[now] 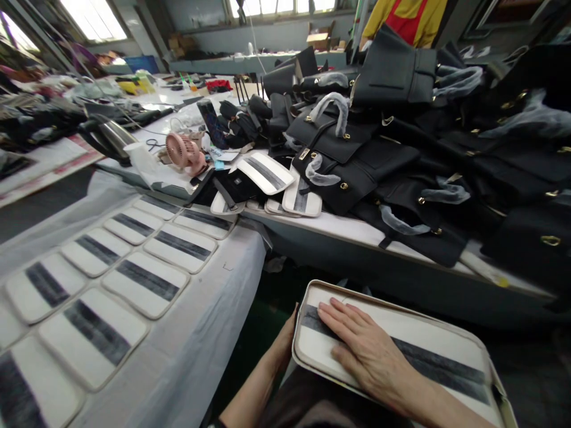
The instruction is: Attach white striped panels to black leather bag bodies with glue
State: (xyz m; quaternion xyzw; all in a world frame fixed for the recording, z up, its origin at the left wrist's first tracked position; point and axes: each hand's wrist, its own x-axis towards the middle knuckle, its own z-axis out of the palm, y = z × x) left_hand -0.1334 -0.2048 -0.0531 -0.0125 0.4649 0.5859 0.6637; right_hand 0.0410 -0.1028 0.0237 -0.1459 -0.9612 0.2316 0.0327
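Note:
A white rounded bag panel (437, 333) with a dark strip along its middle lies over my lap, a pale raised rim round its edge. My right hand (370, 351) rests flat on its upper face, fingers stretched out across the dark strip near the left end. My left hand (288, 336) is against the left end of the panel and holds it there; most of its fingers are hidden behind the rim. On the covered table to the left, several similar white panels (145, 282) with dark strips lie in rows.
Black handbags (370, 166) with wrapped handles are heaped on the long table ahead. Loose white panels (266, 172) lie by its front edge. A pink fan (184, 151), a white cup (139, 161) and a metal kettle (109, 137) stand left. A person in yellow (377, 21) is behind the heap.

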